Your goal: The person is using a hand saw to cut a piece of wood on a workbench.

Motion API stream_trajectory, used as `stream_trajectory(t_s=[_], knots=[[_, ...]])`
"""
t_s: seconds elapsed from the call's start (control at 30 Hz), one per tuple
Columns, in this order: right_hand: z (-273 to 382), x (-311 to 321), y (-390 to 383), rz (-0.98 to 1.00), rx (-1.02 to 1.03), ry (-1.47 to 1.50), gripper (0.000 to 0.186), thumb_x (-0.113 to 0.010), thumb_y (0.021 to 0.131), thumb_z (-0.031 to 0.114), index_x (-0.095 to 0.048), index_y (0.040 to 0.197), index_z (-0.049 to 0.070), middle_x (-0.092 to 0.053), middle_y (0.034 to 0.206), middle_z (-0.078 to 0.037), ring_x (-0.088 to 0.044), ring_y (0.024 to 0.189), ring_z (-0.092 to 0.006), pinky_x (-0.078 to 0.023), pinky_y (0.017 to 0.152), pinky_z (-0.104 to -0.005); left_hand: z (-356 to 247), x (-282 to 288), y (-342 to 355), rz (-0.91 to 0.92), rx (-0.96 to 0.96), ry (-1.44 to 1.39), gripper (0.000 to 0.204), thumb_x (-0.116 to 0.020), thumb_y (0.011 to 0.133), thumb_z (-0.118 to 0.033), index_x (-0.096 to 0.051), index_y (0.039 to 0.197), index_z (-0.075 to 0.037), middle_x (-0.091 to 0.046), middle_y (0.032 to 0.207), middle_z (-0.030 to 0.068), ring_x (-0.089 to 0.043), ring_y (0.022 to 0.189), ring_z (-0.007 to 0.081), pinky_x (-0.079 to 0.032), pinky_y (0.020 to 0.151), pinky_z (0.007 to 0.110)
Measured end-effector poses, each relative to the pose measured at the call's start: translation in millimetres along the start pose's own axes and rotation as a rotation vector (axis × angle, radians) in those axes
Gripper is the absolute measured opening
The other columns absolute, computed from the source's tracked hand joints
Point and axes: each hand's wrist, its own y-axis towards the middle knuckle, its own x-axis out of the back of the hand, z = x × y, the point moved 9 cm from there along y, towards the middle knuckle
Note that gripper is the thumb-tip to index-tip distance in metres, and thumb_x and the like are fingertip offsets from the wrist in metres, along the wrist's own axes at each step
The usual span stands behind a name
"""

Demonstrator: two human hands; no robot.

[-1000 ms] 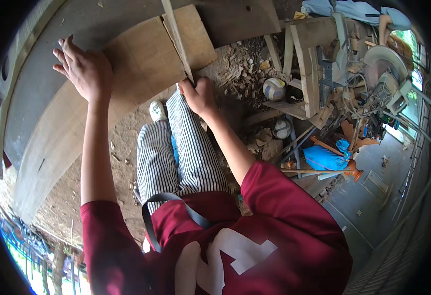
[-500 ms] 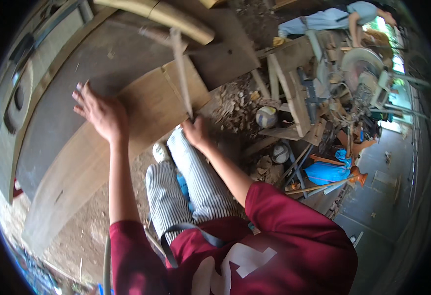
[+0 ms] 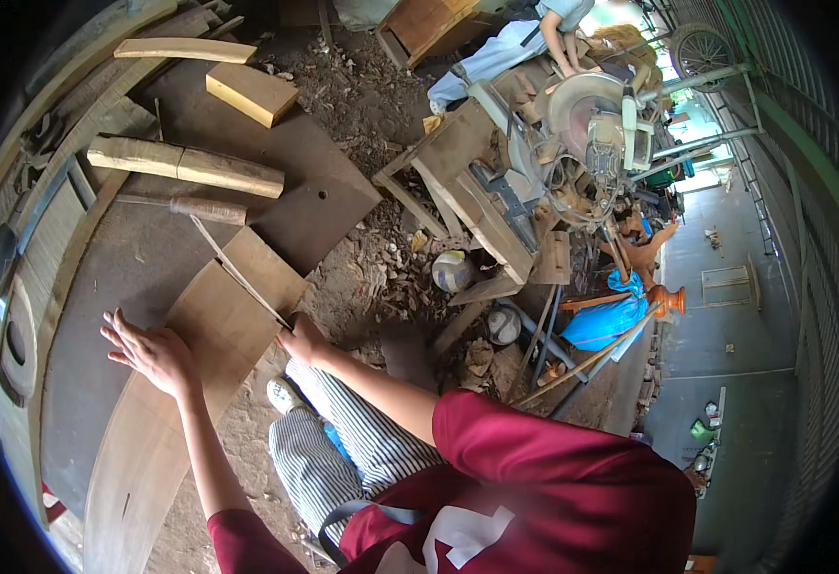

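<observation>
A long, curved wooden board (image 3: 199, 330) lies over a dark flat sheet (image 3: 118, 268), its near part reaching toward the lower left. My left hand (image 3: 156, 356) rests by the board's left edge, fingers spread and holding nothing. With my right hand (image 3: 302, 337), at the board's right edge, I grip a hand saw (image 3: 239, 275) whose handle is mostly hidden in my fist. Its narrow blade runs across the board near the far end, along a thin line in the wood. Just beyond the blade tip lies a tool with a wooden handle (image 3: 211, 210).
Past the board lie a split wooden piece (image 3: 185, 165) and a wooden block (image 3: 254, 93). To the right stand a wooden bench (image 3: 472, 196), a machine with a large round disc (image 3: 582, 105), a ball (image 3: 452, 271) and a blue bag (image 3: 603, 320). Another person (image 3: 505, 53) bends behind the machine.
The view has swung, so the board, bench and machine sit further left and the far wooden pieces show more. Both hands keep their places at the board, the saw still across it.
</observation>
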Motion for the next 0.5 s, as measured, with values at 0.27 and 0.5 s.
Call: stream_trajectory(t_s=[0.27,0.5], knots=[[6.6,-0.9,-5.6,-0.061,-0.121,-0.09,0.021,-0.049,0.07,0.01,-0.053,0.088,-0.001,-0.056,0.082,-0.021,-0.055,0.076,-0.0295,-0.042,0.065,-0.0352,5.1,2.0,0.2,-0.011,0.007,0.04,0.044,-0.028,0.074,-0.002,-0.03,0.118,-0.003,-0.03,0.126,0.0142,-0.022,0.12,0.0297,-0.013,0.098,0.048],[-4.1,-7.5,8.5,-0.176,0.351,0.052,0.022,-0.057,0.068,0.013,-0.056,0.086,0.0,-0.058,0.08,-0.019,-0.057,0.074,-0.0268,-0.042,0.064,-0.0325,-1.0,5.6,0.7,-0.048,0.003,0.011,0.046,-0.03,0.072,0.0,-0.03,0.117,-0.003,-0.029,0.126,0.0153,-0.02,0.12,0.0314,-0.013,0.097,0.049]])
